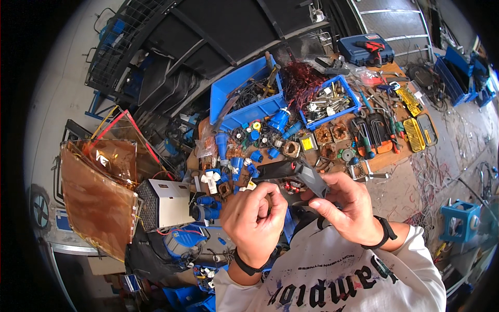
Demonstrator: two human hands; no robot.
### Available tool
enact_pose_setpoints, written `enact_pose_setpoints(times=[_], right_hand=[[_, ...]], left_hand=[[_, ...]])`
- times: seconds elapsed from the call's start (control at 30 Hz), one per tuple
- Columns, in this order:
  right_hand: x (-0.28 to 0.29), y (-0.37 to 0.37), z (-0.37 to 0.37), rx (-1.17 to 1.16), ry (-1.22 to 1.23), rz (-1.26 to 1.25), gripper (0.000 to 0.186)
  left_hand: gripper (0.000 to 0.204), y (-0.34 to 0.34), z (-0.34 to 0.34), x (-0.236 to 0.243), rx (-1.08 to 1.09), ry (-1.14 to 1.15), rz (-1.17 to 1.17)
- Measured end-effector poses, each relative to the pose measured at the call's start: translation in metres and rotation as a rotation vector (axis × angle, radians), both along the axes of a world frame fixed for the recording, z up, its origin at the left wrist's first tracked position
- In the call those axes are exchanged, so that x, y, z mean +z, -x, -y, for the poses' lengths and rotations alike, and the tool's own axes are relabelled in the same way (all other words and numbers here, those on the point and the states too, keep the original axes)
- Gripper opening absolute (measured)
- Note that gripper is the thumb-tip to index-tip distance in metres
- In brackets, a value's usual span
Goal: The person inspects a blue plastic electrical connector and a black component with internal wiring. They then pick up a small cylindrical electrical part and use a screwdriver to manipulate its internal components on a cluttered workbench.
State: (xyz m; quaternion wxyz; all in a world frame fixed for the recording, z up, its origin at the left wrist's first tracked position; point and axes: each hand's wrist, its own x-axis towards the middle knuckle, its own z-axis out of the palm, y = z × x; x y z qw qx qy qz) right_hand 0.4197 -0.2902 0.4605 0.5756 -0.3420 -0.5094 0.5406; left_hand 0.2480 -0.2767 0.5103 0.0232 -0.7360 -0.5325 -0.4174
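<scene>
I have a thin, angular black piece (311, 179), smooth and faintly shiny, raised at the near side of the brown worktop (389, 157), with rounded blue plastic parts (236, 166) and rust-brown squarish pieces (323, 135) beyond it. I have the right hand (354, 209) pinching its right end between thumb and fingers; the left hand (253, 221) is curled near the other end, and I cannot tell whether it grips

Bright, fairly even light washes the white T-shirt (312, 255) and leaves the black panels (192, 36) dim. Glare flares on the copper-coloured sheet (117, 161). The hands (254, 223) look crisp; the blue bins (453, 80) at right are hazy, and straight edges bend toward a black rim.
</scene>
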Motion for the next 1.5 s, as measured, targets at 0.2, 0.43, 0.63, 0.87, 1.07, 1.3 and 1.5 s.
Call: enact_pose_setpoints(times=[0.2,0.43,0.63,0.87,1.07,1.3,1.5], right_hand=[[-0.003,0.0,0.002,0.079,0.04,-0.149,0.034],[-0.003,-0.003,0.002,0.181,0.083,-0.312,0.033],[-0.009,-0.004,0.003,0.223,0.062,-0.339,0.033],[-0.008,-0.001,0.003,0.238,0.061,-0.369,0.036],[-0.008,0.0,0.003,0.229,0.05,-0.334,0.035],[-0.004,-0.001,0.003,0.203,0.074,-0.313,0.035],[-0.002,-0.002,0.004,0.238,0.196,-0.375,0.034]], left_hand=[[0.024,0.001,0.002,0.001,0.0,0.01,0.017],[0.022,0.002,0.009,0.007,-0.044,-0.024,-0.029],[0.02,0.0,0.014,0.017,-0.056,-0.072,-0.088],[0.02,0.002,0.013,0.019,-0.039,-0.1,-0.204],[0.019,0.004,0.016,0.017,-0.005,-0.062,-0.276],[0.021,0.004,0.018,0.017,-0.061,-0.056,-0.127],[0.021,0.011,0.019,0.015,-0.124,0.003,0.044]])
